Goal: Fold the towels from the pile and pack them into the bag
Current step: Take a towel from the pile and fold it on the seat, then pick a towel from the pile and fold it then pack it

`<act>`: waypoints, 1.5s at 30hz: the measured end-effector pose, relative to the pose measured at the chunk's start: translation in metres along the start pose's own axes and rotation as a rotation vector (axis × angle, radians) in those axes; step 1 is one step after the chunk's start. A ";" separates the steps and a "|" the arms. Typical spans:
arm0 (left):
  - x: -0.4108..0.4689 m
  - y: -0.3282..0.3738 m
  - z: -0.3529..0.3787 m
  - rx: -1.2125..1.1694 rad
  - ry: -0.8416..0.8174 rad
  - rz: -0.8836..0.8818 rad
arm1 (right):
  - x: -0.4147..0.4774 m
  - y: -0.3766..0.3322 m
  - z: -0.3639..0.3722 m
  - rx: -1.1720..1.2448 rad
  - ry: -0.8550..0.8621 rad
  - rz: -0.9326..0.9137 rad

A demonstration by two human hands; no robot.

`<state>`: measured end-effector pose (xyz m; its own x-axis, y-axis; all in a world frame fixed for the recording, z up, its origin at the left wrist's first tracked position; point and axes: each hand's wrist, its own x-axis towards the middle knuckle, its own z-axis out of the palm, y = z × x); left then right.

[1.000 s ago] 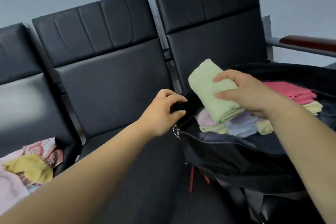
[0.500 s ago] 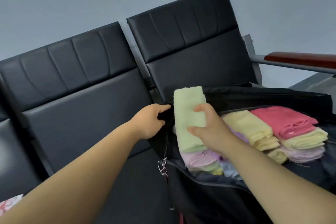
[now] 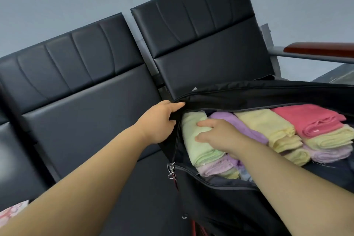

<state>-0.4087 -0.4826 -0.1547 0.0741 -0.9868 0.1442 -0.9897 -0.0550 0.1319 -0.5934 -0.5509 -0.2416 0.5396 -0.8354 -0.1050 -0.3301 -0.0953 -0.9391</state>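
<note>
Head view looks down on a black bag (image 3: pixel 229 207) lying unzipped on a seat of the dark bench (image 3: pixel 92 120). The left hand (image 3: pixel 157 120) has its fingers curled round the bag's upper edge (image 3: pixel 249 96), pinching the fabric and pulling it back, apparently to hold the mouth wide. The right hand (image 3: pixel 220 134) lies on a folded green towel (image 3: pixel 197 149) at the left end of the bag. Its thumb and forefinger are spread flat across the towel, pressing it onto the stack below, while the other fingers are hidden. A purple towel (image 3: pixel 231 120), yellow towels (image 3: pixel 268 126) and a pink towel (image 3: pixel 306 119) sit in snug side-by-side stacks, likely to save room. Patterned cloth (image 3: pixel 13 210) at the lower left suggests more is left to fold.
</note>
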 end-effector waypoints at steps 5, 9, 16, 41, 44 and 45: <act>-0.026 0.003 0.020 -0.143 0.024 0.009 | -0.024 -0.004 -0.005 -0.277 0.302 -0.170; -0.081 -0.001 0.029 -0.325 0.160 0.012 | -0.044 -0.009 0.006 -0.411 0.334 -0.387; -0.214 -0.056 0.009 -0.063 0.222 -0.117 | -0.104 -0.033 0.097 -0.750 0.179 -0.750; -0.583 -0.305 -0.011 -0.085 0.052 -1.036 | -0.165 -0.114 0.510 -0.672 -0.783 -0.382; -0.585 -0.312 -0.011 -0.065 0.110 -1.182 | -0.163 -0.107 0.536 -0.665 -0.779 -0.316; -0.585 -0.312 -0.012 -0.065 0.115 -1.244 | -0.163 -0.104 0.541 -0.665 -0.769 -0.306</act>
<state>-0.1415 0.1133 -0.2685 0.9673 -0.2520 -0.0287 -0.2335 -0.9289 0.2873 -0.2274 -0.1122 -0.3036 0.9394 -0.1810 -0.2912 -0.3290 -0.7150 -0.6169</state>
